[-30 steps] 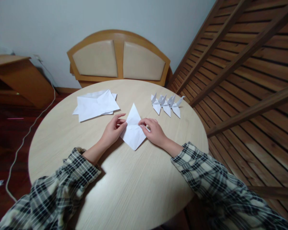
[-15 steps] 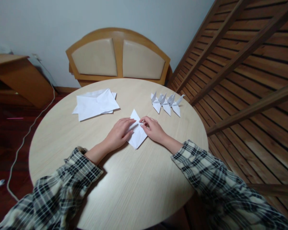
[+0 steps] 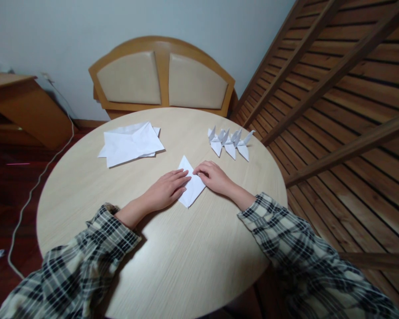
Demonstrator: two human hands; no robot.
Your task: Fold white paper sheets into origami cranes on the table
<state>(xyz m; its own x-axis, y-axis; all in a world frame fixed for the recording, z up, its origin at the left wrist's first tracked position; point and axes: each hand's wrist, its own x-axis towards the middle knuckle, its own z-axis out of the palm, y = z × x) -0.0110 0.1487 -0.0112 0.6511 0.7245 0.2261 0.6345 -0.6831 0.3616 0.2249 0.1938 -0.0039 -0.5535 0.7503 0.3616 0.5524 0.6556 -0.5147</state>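
Note:
A folded white paper (image 3: 191, 188) lies flat near the middle of the round wooden table (image 3: 173, 248). My left hand (image 3: 166, 190) rests on its left half, fingers stretched out flat and pressing it down. My right hand (image 3: 214, 177) sits at the paper's right edge, fingers curled, fingertips pressing on the fold. Both sleeves are plaid. Part of the paper is hidden beneath my hands.
A loose stack of white sheets (image 3: 131, 144) lies at the table's far left. Several folded paper cranes (image 3: 229, 142) stand in a row at the far right. A wooden chair (image 3: 161, 79) faces me across the table. A slatted wooden panel (image 3: 335, 88) leans at right.
The paper's raised upper flap has been folded down and it now lies smaller and flat. My left hand went from pinching its edge to pressing flat on it.

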